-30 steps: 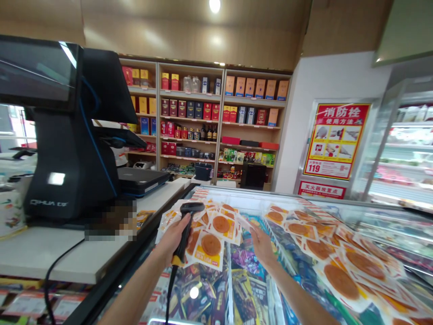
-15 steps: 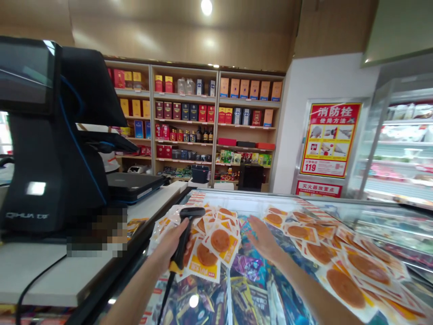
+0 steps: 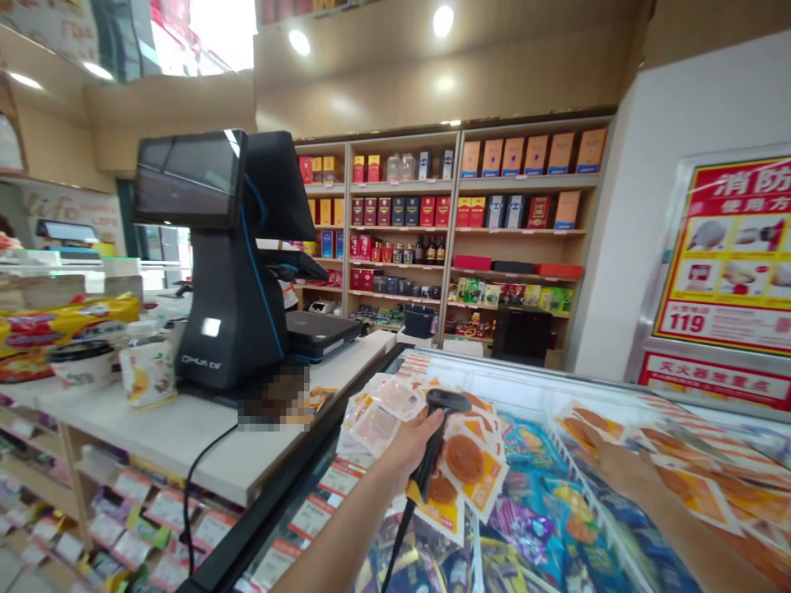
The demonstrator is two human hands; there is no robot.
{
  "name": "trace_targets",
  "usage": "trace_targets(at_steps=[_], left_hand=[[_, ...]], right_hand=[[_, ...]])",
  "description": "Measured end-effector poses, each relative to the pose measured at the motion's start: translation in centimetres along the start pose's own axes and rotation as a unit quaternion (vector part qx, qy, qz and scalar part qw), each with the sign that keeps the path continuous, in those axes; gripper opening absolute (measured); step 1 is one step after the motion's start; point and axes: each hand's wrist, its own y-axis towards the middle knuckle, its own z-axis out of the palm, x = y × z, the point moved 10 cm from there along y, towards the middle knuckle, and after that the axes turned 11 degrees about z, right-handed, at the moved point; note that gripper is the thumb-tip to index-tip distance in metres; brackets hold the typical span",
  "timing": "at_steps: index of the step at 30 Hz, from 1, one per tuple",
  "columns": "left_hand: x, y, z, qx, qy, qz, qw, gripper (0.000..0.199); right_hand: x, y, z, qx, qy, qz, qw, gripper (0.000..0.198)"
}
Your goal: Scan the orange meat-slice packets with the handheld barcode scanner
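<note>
A black-and-yellow barcode scanner [image 3: 426,453] with a trailing cable is gripped in my left hand [image 3: 411,453], its head pointing up. Behind and beneath it, a pile of flat packets with round brown patties [image 3: 463,461] lies on the freezer's glass top. My right hand [image 3: 621,469] reaches over the right side of the freezer, fingers stretched toward a patty packet [image 3: 593,420] at the edge of a second spread of packets [image 3: 735,486]. Whether the fingertips touch that packet is hard to make out.
Below the glass are colourful frozen-food bags [image 3: 525,527]. To the left stands a counter [image 3: 216,449] with a black cash register [image 3: 228,305], a lidded cup [image 3: 80,362] and a small printed carton [image 3: 148,371]. Shelves of boxes [image 3: 401,210] line the back wall.
The view has turned left, bringing more of the counter into sight. My right hand has moved right, from over the middle of the freezer to the right-hand packets. The left still holds the scanner.
</note>
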Motion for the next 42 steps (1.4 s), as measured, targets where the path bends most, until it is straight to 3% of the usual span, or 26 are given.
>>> trace_targets(at_steps=[4, 7, 11, 14, 16, 19, 21, 23, 26, 34, 42], left_hand=[[0.0, -0.4, 0.7, 0.005, -0.001, -0.008, 1.000, 0.043], [-0.3, -1.0, 1.4, 0.020, -0.012, -0.007, 1.000, 0.040], [-1.0, -1.9, 2.0, 0.048, -0.006, 0.002, 0.999, 0.036], [-1.4, -2.4, 2.5, 0.055, -0.001, 0.001, 0.998, 0.035], [-1.5, -2.8, 3.1, 0.065, 0.004, -0.005, 0.998, 0.036], [-1.6, -3.5, 4.2, 0.079, 0.022, -0.007, 0.997, 0.038], [-1.6, -3.9, 4.9, 0.083, 0.030, 0.001, 0.996, 0.038], [-1.4, -4.2, 5.5, 0.094, 0.031, 0.000, 0.995, 0.037], [-0.6, -4.3, 6.2, 0.118, 0.028, -0.020, 0.992, 0.036], [-0.1, -3.8, 7.1, 0.145, 0.022, -0.018, 0.989, 0.037], [-0.2, -3.5, 7.8, 0.160, 0.014, -0.014, 0.987, 0.037]], right_hand=[[2.6, -1.9, 0.3, 0.003, -0.054, -0.109, 0.993, 0.028], [3.6, -3.4, -1.4, -0.045, -0.065, -0.128, 0.989, 0.026], [1.9, -4.6, -5.4, -0.114, 0.006, -0.001, 0.993, 0.029], [0.0, -5.6, -7.3, -0.117, 0.182, 0.093, 0.972, 0.030], [-0.9, -6.3, -6.9, -0.075, 0.360, 0.129, 0.921, 0.028], [-1.6, -7.4, -5.0, -0.006, 0.593, 0.167, 0.787, 0.027], [-1.9, -8.1, -4.2, 0.008, 0.666, 0.184, 0.723, 0.027], [-2.4, -8.6, -3.9, 0.003, 0.700, 0.197, 0.687, 0.027], [-2.9, -8.8, -3.9, -0.003, 0.727, 0.206, 0.655, 0.028], [-2.3, -8.7, -4.7, 0.003, 0.741, 0.201, 0.641, 0.026], [-2.5, -8.5, -4.6, 0.007, 0.723, 0.189, 0.664, 0.023]])
